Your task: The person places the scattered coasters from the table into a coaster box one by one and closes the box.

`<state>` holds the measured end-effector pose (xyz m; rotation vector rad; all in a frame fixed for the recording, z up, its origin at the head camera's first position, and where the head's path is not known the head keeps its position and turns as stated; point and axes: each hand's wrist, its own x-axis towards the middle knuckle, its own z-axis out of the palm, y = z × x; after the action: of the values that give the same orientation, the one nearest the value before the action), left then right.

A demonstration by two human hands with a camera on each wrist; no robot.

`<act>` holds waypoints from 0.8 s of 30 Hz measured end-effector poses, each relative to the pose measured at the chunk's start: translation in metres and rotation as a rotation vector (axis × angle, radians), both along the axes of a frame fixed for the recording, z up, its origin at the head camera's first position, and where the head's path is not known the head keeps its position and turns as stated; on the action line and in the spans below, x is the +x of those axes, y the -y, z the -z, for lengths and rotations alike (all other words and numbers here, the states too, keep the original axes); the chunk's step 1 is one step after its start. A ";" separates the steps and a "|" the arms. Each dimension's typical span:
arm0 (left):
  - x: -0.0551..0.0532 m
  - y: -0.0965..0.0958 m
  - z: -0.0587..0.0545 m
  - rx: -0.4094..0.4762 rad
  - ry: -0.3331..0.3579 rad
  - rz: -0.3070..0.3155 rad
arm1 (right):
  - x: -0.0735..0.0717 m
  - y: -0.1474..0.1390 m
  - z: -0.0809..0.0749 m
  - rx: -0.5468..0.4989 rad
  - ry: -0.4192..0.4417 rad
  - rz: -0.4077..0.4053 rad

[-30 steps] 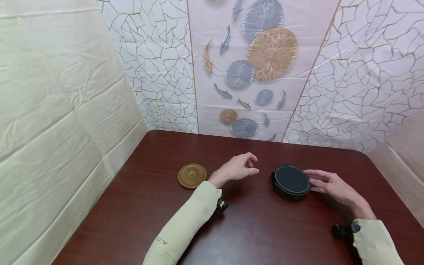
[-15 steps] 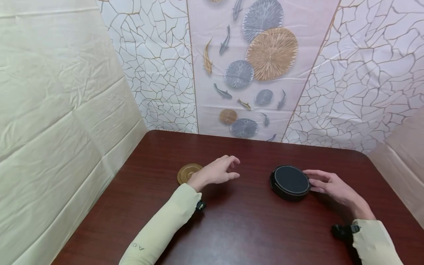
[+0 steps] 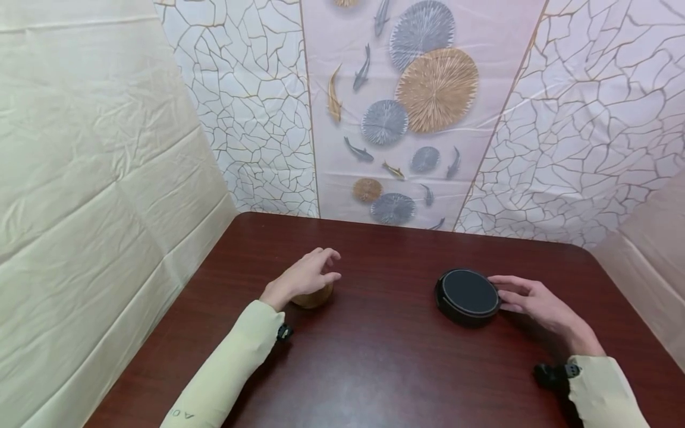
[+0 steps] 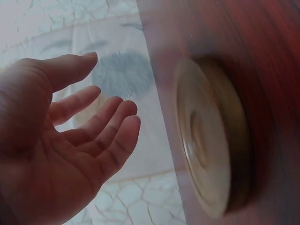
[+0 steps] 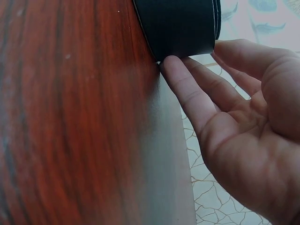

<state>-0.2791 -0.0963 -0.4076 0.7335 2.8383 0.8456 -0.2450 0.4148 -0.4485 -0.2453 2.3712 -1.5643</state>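
Observation:
My left hand (image 3: 302, 274) hovers over a round brown disc (image 3: 314, 299) on the left of the table, partly hiding it in the head view. In the left wrist view the disc (image 4: 204, 145) shows a thick rim and raised rings on its face. A gap separates it from the loosely bent fingers of my left hand (image 4: 79, 131), which hold nothing. On the right lies a low, round black case (image 3: 470, 292) with a flat dark top. The nearly straight fingers of my right hand (image 3: 546, 306) touch its right side. In the right wrist view, fingertips rest at the lower edge of its dark side wall (image 5: 180, 28).
Both things lie on a dark red-brown wooden table (image 3: 369, 356). Behind it hangs a patterned cloth (image 3: 257, 107) with fish and round leaf shapes. A plain cream cloth (image 3: 107, 178) rises along the left side. Small black cameras sit at both wrists.
My left hand has moved left from the middle of the table until it overlaps the brown disc. My right hand and the black case stay in place.

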 end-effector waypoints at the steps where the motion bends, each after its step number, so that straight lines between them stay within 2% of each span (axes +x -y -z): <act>1: 0.000 0.004 0.000 -0.004 -0.003 -0.012 | 0.000 0.000 0.000 0.003 -0.002 -0.003; 7: -0.001 0.022 0.003 -0.101 -0.013 -0.122 | 0.000 0.000 -0.001 0.012 0.002 -0.002; 12: -0.003 0.034 0.008 -0.161 0.013 -0.202 | 0.000 0.001 0.000 0.022 0.021 0.021; 24: -0.010 0.047 0.019 -0.218 0.079 -0.279 | 0.000 0.002 -0.003 -0.006 0.021 0.007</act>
<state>-0.2889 -0.1434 -0.4270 0.2760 2.9375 0.5644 -0.2446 0.4130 -0.4460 -0.2214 2.3542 -1.5690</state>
